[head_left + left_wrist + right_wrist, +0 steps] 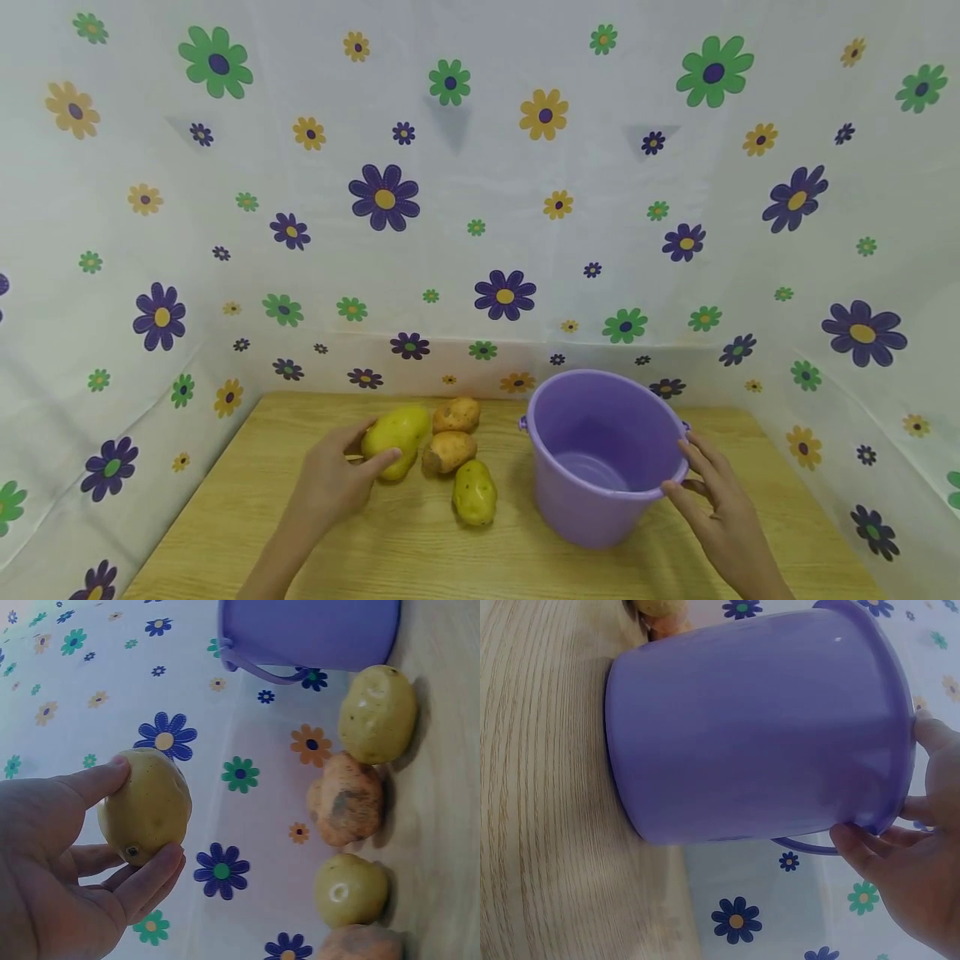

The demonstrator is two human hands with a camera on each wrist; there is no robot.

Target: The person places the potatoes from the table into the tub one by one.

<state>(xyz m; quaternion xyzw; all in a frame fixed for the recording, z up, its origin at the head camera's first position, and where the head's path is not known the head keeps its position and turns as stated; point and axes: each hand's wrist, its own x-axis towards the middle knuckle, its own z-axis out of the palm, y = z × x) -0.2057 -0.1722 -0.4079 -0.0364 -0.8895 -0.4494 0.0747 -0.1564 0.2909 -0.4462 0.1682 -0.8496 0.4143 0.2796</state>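
Note:
My left hand (337,479) holds a yellow potato (146,806) between thumb and fingers, raised above the table. In the head view this potato overlaps another yellow one behind it. My right hand (723,512) grips the rim of a purple bucket (588,512) at its right side, thumb and fingers at the edge. The bucket stands upright, and the part of its inside that shows holds nothing. Between the hands lie a yellow potato (475,493) and two brown potatoes (450,452), close together on the table.
The wooden table (405,558) carries the bucket and potatoes. A white cloth (480,258) with printed flowers hangs behind and at both sides. The bucket's purple handle (262,673) hangs down on its outside.

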